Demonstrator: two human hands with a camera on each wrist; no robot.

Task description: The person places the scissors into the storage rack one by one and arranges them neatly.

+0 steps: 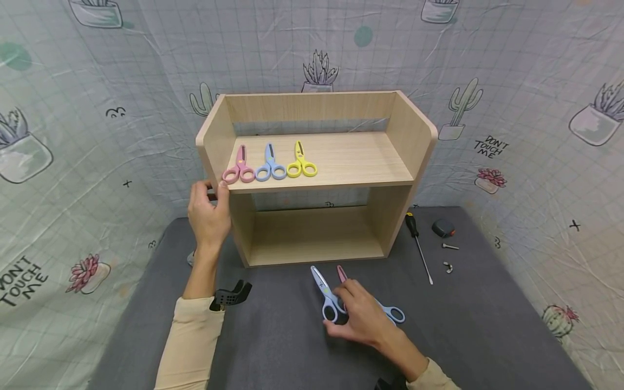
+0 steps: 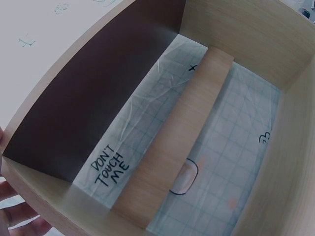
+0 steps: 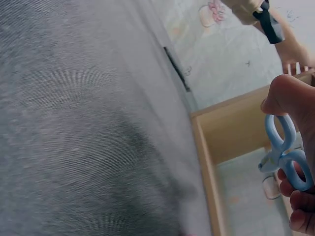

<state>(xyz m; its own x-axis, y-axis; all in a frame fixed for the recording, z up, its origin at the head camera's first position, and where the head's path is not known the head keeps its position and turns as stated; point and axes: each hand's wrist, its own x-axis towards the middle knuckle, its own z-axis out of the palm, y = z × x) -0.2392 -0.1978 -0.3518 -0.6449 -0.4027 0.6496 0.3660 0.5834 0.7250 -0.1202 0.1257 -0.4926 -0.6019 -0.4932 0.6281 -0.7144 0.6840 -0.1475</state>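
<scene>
Gripping blue plastic scissors point(image 1: 327, 298) on the grey table mat point(image 1: 487, 325): right hand point(image 1: 358, 317); pink-bladed pair point(image 1: 341, 273) beside; left hand point(image 1: 209, 214) holds wooden shelf unit's point(image 1: 414, 135) edge; upper shelf already stocked: pink scissors point(image 1: 239, 167), blue point(image 1: 270, 165), yellow point(image 1: 300, 162)

You're at a staged recording booth: cactus-print sheets point(image 1: 536, 81) hang behind a grey-covered table point(image 1: 487, 336) holding a wooden shelf point(image 1: 419, 146).
</scene>
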